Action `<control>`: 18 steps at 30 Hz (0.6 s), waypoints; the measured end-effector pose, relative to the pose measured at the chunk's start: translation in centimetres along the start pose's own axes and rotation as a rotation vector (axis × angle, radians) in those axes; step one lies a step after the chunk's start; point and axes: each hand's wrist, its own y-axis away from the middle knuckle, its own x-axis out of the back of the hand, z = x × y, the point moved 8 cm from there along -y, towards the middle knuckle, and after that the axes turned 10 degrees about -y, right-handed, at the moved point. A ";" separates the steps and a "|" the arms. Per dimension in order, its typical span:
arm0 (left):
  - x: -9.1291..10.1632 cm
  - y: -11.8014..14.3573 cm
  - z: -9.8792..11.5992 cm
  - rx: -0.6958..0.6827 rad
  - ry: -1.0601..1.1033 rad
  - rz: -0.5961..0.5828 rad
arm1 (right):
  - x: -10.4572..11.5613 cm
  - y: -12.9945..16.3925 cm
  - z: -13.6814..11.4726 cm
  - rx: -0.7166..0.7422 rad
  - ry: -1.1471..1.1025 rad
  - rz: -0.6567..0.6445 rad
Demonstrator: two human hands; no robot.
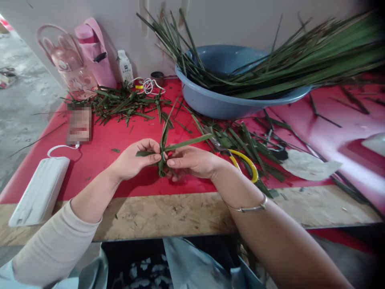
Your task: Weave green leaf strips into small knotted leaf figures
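Leaf-weaving at the near edge of the red counter point(186, 188). The left hand point(132, 160) and right hand point(192, 162) meet just above the counter, each grip closed by thumb and fingertips on the crossed green leaf strips point(164, 154), one strip pointing far, another right. The step in hand appears to be folding at the crossing; the next move likely calls for a firm pinch while one strip is bent over. Yellow-handled scissors point(245, 162) lie just right; a blue basin point(234, 94) of leaves stands far.
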 end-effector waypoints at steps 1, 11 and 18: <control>0.2 0.0 0.0 0.005 -0.004 0.028 | 0.6 0.0 -0.5 0.055 0.091 0.076; 0.5 0.2 -0.5 0.158 0.185 0.045 | 0.8 0.5 -3.8 0.432 0.528 0.265; 1.3 0.0 -0.1 0.072 0.255 0.143 | 0.8 0.6 -3.8 0.566 0.273 0.365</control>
